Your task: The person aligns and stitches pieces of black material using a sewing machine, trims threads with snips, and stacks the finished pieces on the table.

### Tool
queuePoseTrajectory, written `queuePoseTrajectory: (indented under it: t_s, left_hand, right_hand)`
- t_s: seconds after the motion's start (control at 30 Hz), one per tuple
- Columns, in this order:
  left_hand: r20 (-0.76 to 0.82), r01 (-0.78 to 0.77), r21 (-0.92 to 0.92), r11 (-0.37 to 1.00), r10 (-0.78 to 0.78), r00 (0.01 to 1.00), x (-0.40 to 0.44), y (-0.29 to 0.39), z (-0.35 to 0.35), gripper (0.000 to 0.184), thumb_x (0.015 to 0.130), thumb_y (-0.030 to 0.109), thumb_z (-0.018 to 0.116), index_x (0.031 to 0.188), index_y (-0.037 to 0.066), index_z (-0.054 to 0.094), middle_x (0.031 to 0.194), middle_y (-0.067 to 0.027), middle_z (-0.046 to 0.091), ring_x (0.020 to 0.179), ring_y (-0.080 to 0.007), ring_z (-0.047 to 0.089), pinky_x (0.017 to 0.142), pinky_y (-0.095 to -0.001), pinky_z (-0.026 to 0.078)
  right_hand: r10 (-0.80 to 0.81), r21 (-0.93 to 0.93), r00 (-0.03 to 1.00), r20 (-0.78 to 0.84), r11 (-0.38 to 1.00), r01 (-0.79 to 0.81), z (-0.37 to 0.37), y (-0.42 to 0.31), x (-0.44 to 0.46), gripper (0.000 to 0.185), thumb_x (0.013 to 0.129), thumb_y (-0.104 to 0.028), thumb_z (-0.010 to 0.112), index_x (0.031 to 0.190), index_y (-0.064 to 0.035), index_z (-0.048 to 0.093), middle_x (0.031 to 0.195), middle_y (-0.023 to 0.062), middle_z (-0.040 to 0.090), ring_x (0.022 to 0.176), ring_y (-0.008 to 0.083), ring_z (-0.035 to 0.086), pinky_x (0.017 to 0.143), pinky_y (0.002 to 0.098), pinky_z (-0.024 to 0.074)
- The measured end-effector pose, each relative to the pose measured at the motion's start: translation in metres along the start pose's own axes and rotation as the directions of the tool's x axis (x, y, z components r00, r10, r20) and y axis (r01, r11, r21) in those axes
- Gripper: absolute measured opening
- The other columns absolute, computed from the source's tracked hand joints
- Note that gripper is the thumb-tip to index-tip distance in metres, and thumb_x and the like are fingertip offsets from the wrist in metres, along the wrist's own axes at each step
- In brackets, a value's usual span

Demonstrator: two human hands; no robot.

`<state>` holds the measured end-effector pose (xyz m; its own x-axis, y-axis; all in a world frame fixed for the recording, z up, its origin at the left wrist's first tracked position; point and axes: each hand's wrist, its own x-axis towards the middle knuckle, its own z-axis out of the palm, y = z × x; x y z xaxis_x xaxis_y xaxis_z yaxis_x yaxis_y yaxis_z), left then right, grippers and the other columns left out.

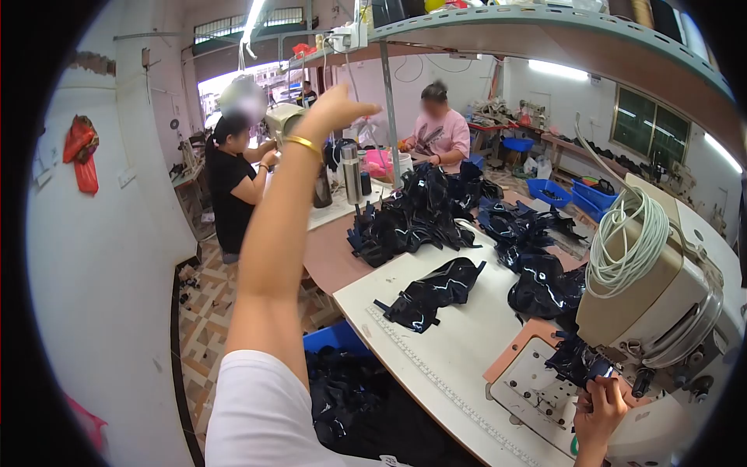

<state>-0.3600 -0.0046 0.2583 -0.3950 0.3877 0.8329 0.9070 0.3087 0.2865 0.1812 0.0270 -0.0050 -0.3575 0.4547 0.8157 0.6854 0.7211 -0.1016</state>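
Note:
My left arm reaches up and forward across the view. My left hand (341, 111), above a gold bracelet (303, 144), looks open with its fingers stretched to the right near the shelf post, and I see nothing in it. Low on the right, my right hand (599, 405) is closed on a dark, shiny fabric piece (574, 363) at the plate of the sewing machine (661, 272). Another dark fabric piece (437, 294) lies flat on the white table (389, 342), beside a ruler strip (451, 389). Behind it rises a heap of similar pieces (420, 206).
A coil of pale cable (629, 241) hangs on the machine. Overhead runs a metal shelf (545, 19). Below left, a blue bin (334, 338) holds dark pieces. Two people (233, 171) work across the table near a steel thermos (351, 173); blue baskets (548, 192) stand behind.

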Motion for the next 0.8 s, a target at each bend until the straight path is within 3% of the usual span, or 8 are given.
queuePoseTrajectory:
  t_s: [0.03,0.07,0.13,0.2,0.33,0.57,0.7,0.8]
  left_hand:
    - [0.71,0.387,-0.332,0.86,-0.042,0.703,0.004,0.003,-0.029,0.057,0.086,0.04,0.064,0.131,0.007,0.053,0.105,-0.0157,0.066,0.092,-0.0249,0.065,0.081,-0.0359,0.052]
    - [0.803,0.476,-0.536,0.697,0.248,0.541,-0.006,0.006,-0.03,0.065,0.084,0.044,0.066,0.134,0.006,0.05,0.117,-0.0177,0.063,0.104,-0.0257,0.063,0.086,-0.0369,0.051]
    - [0.771,-0.086,-0.106,0.991,0.137,0.623,-0.029,0.03,-0.022,0.071,0.08,0.048,0.068,0.135,0.006,0.05,0.116,-0.0183,0.063,0.104,-0.0293,0.063,0.087,-0.0379,0.05]
    - [0.754,-0.447,0.309,0.839,0.07,0.654,-0.067,0.046,0.002,0.074,0.073,0.051,0.071,0.13,0.007,0.054,0.104,-0.0205,0.067,0.096,-0.0355,0.064,0.084,-0.0413,0.05]
    - [0.914,-0.384,-0.345,0.857,0.399,0.069,-0.147,0.071,0.046,0.074,0.079,0.051,0.069,0.135,0.007,0.049,0.112,-0.0194,0.065,0.104,-0.033,0.062,0.09,-0.0402,0.048]
    - [0.629,-0.394,-0.778,0.49,0.62,-0.469,-0.318,0.144,0.066,0.044,0.074,0.03,0.073,0.108,0.004,0.06,0.092,-0.0169,0.066,0.094,-0.0359,0.063,0.079,-0.0459,0.049]
    - [0.262,-0.44,-0.898,0.018,0.825,-0.5,-0.413,0.196,0.063,0.03,0.075,0.029,0.071,0.089,0.003,0.063,0.085,-0.0148,0.065,0.087,-0.0351,0.063,0.076,-0.045,0.048]
    - [0.226,-0.35,-0.937,0.004,0.77,-0.597,-0.44,0.223,0.057,0.031,0.075,0.029,0.071,0.09,0.003,0.063,0.086,-0.0149,0.066,0.087,-0.0353,0.063,0.077,-0.0451,0.048]
  right_hand:
    - [0.004,-0.006,1.0,-0.008,1.0,-0.004,0.0,-0.001,0.001,0.026,0.058,0.005,0.062,0.083,-0.0048,0.061,0.085,0.0115,0.058,0.064,0.0313,0.059,0.053,0.0375,0.0458]
    - [0.006,-0.014,1.0,-0.01,1.0,-0.006,-0.001,-0.001,0.001,0.026,0.058,0.005,0.062,0.083,-0.0048,0.061,0.085,0.0115,0.058,0.064,0.0312,0.058,0.053,0.0375,0.0457]
    - [0.016,-0.006,1.0,-0.012,1.0,-0.016,0.0,-0.002,0.0,0.025,0.059,0.004,0.063,0.082,-0.0048,0.061,0.085,0.0115,0.058,0.064,0.0314,0.059,0.054,0.0375,0.0459]
    - [0.019,0.012,1.0,-0.01,1.0,-0.019,0.0,-0.002,0.001,0.025,0.059,0.004,0.064,0.082,-0.005,0.061,0.085,0.0116,0.058,0.064,0.0317,0.059,0.054,0.0376,0.0464]
    - [0.005,-0.003,1.0,0.003,1.0,-0.005,-0.005,-0.008,0.006,0.024,0.06,0.002,0.067,0.082,-0.0058,0.062,0.085,0.0111,0.059,0.066,0.0322,0.061,0.058,0.0383,0.0489]
    - [0.085,0.036,0.995,0.048,0.996,-0.087,-0.019,-0.024,0.005,0.022,0.067,0.001,0.069,0.088,-0.0064,0.067,0.084,0.0089,0.064,0.066,0.0238,0.064,0.057,0.0327,0.0499]
    - [-0.026,0.326,0.987,0.157,0.945,-0.027,-0.033,-0.085,0.014,0.03,0.07,-0.004,0.073,0.099,-0.009,0.068,0.1,0.0107,0.067,0.082,0.0288,0.066,0.065,0.033,0.0528]
    - [-0.157,0.587,0.91,0.384,0.802,-0.109,-0.028,-0.125,0.021,0.037,0.07,-0.022,0.08,0.103,-0.009,0.068,0.096,0.0145,0.068,0.076,0.0308,0.067,0.066,0.0344,0.0528]
